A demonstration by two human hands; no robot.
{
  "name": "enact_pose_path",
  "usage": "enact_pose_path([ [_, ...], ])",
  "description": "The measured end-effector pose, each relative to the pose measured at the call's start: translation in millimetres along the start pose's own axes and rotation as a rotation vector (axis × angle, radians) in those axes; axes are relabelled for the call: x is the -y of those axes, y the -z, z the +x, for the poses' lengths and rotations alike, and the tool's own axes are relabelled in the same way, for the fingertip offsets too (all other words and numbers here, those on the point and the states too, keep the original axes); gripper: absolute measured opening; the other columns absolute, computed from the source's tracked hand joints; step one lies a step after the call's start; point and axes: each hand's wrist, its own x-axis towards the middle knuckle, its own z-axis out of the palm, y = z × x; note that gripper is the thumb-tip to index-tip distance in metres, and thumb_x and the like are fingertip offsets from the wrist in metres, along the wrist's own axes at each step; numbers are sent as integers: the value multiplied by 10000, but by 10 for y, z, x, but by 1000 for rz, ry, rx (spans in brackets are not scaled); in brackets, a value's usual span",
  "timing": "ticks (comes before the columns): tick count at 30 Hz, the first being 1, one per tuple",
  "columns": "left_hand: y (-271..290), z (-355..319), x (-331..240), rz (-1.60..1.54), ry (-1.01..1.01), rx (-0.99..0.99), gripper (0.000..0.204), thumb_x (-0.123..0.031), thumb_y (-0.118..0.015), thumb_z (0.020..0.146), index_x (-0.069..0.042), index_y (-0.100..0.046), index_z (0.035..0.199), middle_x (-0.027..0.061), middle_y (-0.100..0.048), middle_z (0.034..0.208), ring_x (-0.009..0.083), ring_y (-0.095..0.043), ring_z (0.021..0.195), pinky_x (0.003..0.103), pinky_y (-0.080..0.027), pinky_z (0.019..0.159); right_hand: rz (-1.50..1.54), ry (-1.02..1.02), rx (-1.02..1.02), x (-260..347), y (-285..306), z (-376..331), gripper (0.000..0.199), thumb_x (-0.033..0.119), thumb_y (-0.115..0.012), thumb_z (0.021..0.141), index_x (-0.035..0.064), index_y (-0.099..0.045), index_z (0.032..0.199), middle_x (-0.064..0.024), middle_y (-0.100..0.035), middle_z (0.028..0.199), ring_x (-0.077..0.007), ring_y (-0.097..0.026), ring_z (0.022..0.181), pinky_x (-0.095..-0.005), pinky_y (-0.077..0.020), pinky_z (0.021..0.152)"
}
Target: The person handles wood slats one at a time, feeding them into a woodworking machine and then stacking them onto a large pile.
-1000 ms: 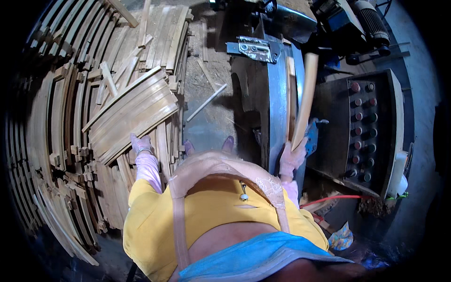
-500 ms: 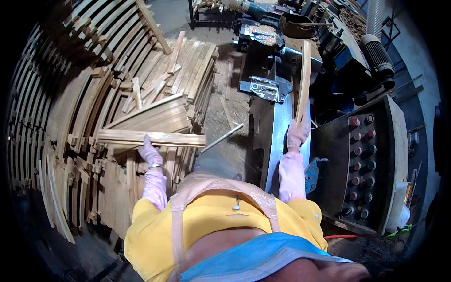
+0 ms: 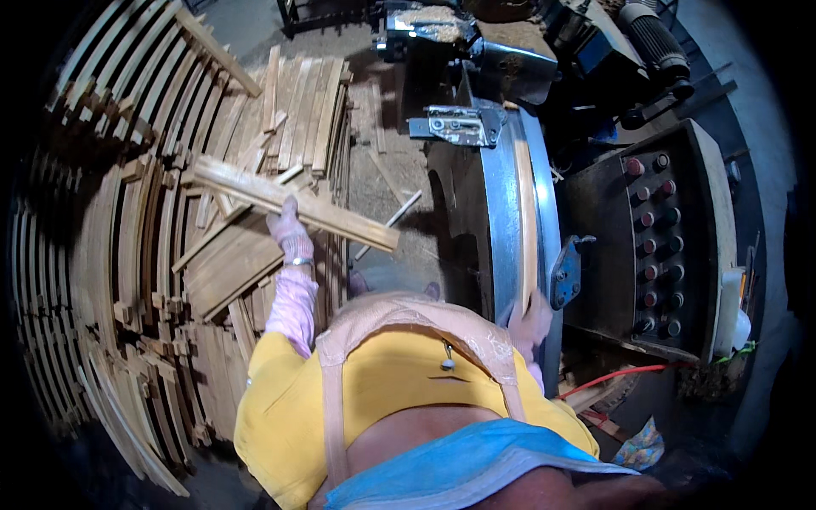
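Metal machine bed [image 3: 500, 212]; left fingers [image 3: 290, 209] pinching plank [image 3: 340, 216] (jutting both sides); right fingers [image 3: 535, 311] at near end of strip [image 3: 526, 225], grip unclear.

Slanted wooden piece [image 3: 340, 215], slim strip [image 3: 524, 212] on metal bed [image 3: 502, 187]

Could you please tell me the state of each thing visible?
Left hand: closed on wooden pieces
Wooden pieces: held up, slanting
Right hand: at wooden strip, grip blurred
Wooden strip: lying along metal bed
Boards: stacked, some loose on top
Thin stick: lying on floor
Buttons: lit or not, unclear
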Motion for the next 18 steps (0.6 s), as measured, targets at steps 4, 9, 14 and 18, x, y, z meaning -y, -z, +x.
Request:
enact_pose_path([
  [4,-197,16,-264,-121,13,-15,733,-161,-818,846,144,-472,1415,214,-658,1264,306,-660,1064,374,-536,957,52,179,-64,444,-462,1282,428,253,-721,865,58,-661,1241,-165,-730,1025,-377,-681,961,-505,-526,863],
  [9,-662,-24,-585,-114,-9,6,539,-154,-822,860,91,-602,1287,139,-702,1157,242,-675,988,354,-535,892,-8,217,-57,592,-1158,2288,322,328,-670,903,162,-703,1178,-107,-725,886,-356,-685,862,-497,-536,790],
  [14,-1224,-457,-925,-196,-4,224,652,-169,-819,861,92,-503,1369,164,-647,1226,248,-628,1059,350,-506,947,576,367,441,1495,-948,2181,505,322,-786,812,58,-652,1222,-220,-628,1319,-390,-599,1230,-452,-500,1033],
  [18,-1683,-1135,-798,-241,194,571,598,-203,-808,882,68,-529,1336,131,-688,1129,219,-669,919,354,-558,824,438,491,370,1893,49,1487,767,243,-851,765,60,-537,1440,-212,-652,1248,-410,-608,1157,-473,-501,992],
])
